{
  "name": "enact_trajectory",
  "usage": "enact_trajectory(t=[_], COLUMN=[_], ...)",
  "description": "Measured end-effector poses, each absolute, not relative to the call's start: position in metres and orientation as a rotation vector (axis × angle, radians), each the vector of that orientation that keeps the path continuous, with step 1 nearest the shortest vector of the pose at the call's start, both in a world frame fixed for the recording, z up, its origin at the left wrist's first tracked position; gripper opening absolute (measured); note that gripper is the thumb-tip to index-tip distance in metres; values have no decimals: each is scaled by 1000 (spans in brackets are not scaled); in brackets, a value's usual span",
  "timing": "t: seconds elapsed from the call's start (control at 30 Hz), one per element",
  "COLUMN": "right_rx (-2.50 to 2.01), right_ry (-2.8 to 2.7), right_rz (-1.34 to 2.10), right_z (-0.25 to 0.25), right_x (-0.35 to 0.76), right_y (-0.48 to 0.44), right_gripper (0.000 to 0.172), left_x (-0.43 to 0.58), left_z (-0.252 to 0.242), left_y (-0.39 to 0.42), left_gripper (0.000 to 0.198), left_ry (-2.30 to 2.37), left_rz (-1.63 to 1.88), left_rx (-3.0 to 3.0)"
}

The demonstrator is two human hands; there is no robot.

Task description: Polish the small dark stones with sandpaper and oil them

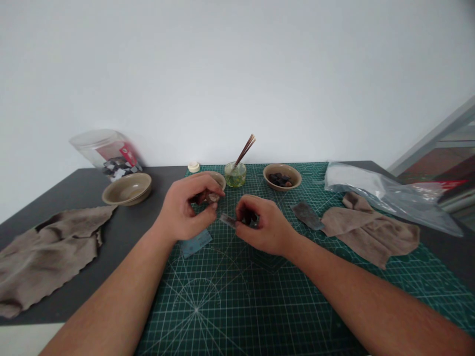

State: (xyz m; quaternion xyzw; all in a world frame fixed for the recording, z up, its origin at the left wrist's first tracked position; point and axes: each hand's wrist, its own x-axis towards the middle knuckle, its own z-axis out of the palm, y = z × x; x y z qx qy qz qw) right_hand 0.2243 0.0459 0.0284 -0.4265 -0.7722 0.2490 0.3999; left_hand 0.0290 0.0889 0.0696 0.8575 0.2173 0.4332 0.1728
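Observation:
My left hand [191, 207] pinches a small brownish, stone-like piece [213, 198] between thumb and fingers. Close by on its right, my right hand [261, 222] is closed on a narrow grey strip [227, 220] that looks like folded sandpaper, its end pointing toward the left hand. The strip and the small piece are apart. Beneath the hands lies a green cutting mat [222, 306]. A blue-grey sheet [196, 244], apparently sandpaper, lies under the left hand, which partly covers it. Behind that hand a tan bowl [218, 178] is mostly hidden.
At the back stand a glass bowl [235, 177] with thin sticks and a tan bowl [297, 176] of dark pieces. Right lie a dark grey sheet [307, 215], a brown cloth [371, 227] and a plastic bag [386, 198]. Left are another bowl [128, 190], a jar [107, 151] and a cloth [55, 252].

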Motion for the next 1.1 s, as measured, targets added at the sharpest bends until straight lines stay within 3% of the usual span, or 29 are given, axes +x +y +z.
enact_trajectory(t=[0.13,0.5,0.9,1.1], right_rx=[-1204,-1244,-1272,-1262], right_ry=[-2153,-2187,-2082,-2083], right_rz=[620,561,645,613], right_z=[22,21,22,24], right_x=[222,221,221,222], right_y=[47,47,48,48], right_gripper=[20,3,11,2], left_x=[31,33,32,32], left_z=[70,69,64,57], left_y=[88,89,90,89], left_gripper=[17,21,20,24], left_ry=[638,636,648,718], left_rz=[1300,1330,1341,1420], left_rx=[2425,2496,2422,2226])
